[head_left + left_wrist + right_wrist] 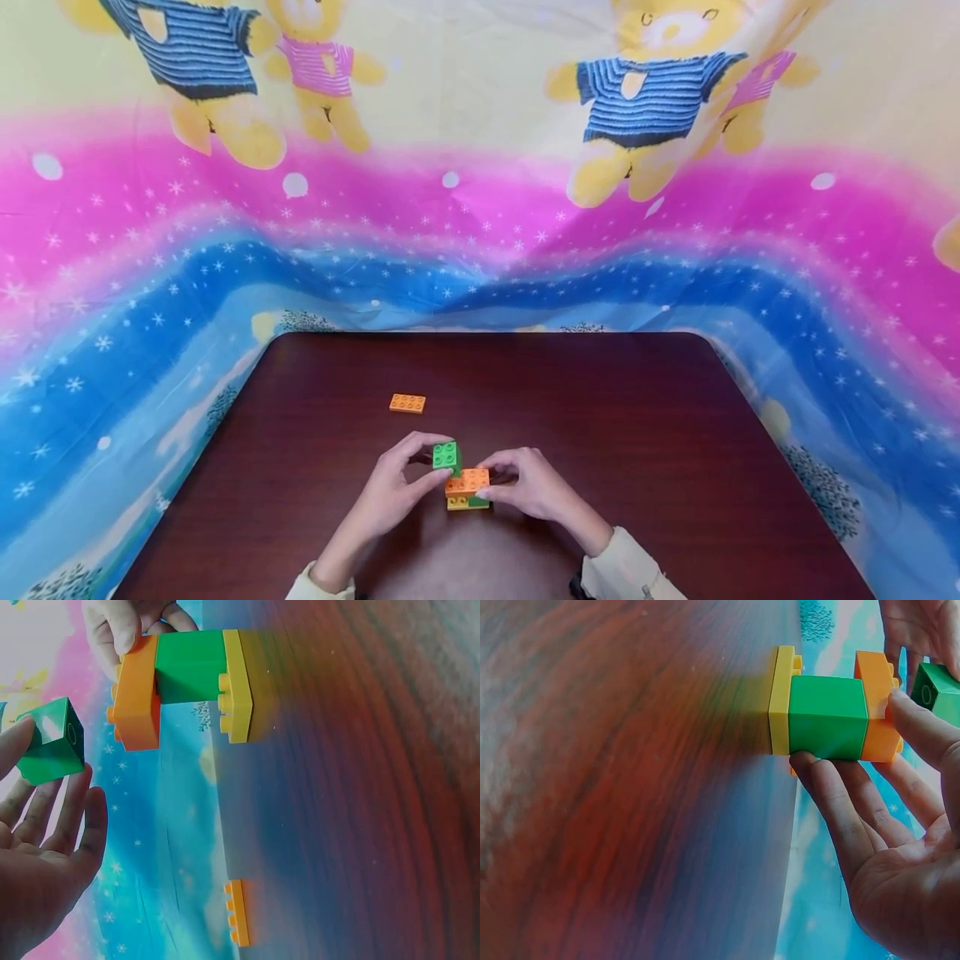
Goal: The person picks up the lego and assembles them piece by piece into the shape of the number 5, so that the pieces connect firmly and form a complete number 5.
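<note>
My left hand (397, 483) has its thumb and fingertips clamped on opposite sides of a small green block (446, 456), four studs up. My right hand (534, 485) is closed round the stack (468, 490), low in the middle of the head view: its thumb lies on the orange brick (139, 697), and in the right wrist view its fingers reach under the middle piece.

What I hold on the right is three pieces joined: a yellow plate (239, 690) at the base, a green brick (190, 667) seated on it, and the orange brick pressed on top. The green brick covers only part of the yellow plate, which leaves studs bare beside it, and the orange brick juts out past it on that same side. The yellow plate looks to be resting on the table, though I can't be sure it touches.

So that much of the building is done, as I judge it. The small green block is not yet on: the left wrist view shows a gap between it and the orange brick, whose studs are bare on the part I can see.

Farther out, above and left of my hands in the head view, a flat orange plate (407, 403) lies loose on the dark table (600, 400), joined to nothing. I see no box or tray; the loose piece lies straight on the tabletop. Behind it all, a teddy-bear cloth (450, 100) fills the upper frame.
</note>
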A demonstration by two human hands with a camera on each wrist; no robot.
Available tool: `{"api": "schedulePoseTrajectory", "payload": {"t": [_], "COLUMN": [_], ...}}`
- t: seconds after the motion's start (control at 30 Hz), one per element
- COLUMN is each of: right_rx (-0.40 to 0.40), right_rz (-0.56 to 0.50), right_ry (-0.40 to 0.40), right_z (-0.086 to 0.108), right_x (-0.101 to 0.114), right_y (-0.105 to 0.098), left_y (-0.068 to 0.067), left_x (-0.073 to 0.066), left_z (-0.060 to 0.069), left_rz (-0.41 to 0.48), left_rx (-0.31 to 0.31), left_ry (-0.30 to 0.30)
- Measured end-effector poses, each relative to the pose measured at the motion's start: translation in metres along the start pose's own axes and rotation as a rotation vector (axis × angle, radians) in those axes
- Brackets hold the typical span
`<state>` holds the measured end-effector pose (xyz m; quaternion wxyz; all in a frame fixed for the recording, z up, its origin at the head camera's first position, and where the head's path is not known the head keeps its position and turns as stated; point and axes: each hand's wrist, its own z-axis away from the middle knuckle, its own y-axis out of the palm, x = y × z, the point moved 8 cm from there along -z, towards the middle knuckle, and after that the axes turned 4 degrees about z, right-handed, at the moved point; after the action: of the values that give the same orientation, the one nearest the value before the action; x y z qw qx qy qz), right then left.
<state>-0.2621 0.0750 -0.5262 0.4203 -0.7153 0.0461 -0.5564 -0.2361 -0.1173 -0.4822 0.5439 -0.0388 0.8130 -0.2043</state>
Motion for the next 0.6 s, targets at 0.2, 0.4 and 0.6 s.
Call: {"api": "schedulePoseTrajectory", "payload": {"t": [0.2, 0.4, 0.6], "right_rx": [-0.008, -0.016, -0.015], "right_rz": [-0.030, -0.024, -0.015], "right_ry": [-0.005, -0.007, 0.002], "right_z": [0.0012, 0.0009, 0.0006], "right_x": [0.0030, 0.0043, 0.0028], "right_y": [-0.0010, -0.0012, -0.0015], "left_y": [0.0039, 0.0064, 0.0096], "left_x": [0.0030, 0.0056, 0.0072], "left_z": [0.0025, 0.0052, 0.0075], "left_rz": [0.013, 0.013, 0.013], "left_rx": [0.016, 0.027, 0.037], "left_ry": [-0.026, -0.029, -0.033]}}
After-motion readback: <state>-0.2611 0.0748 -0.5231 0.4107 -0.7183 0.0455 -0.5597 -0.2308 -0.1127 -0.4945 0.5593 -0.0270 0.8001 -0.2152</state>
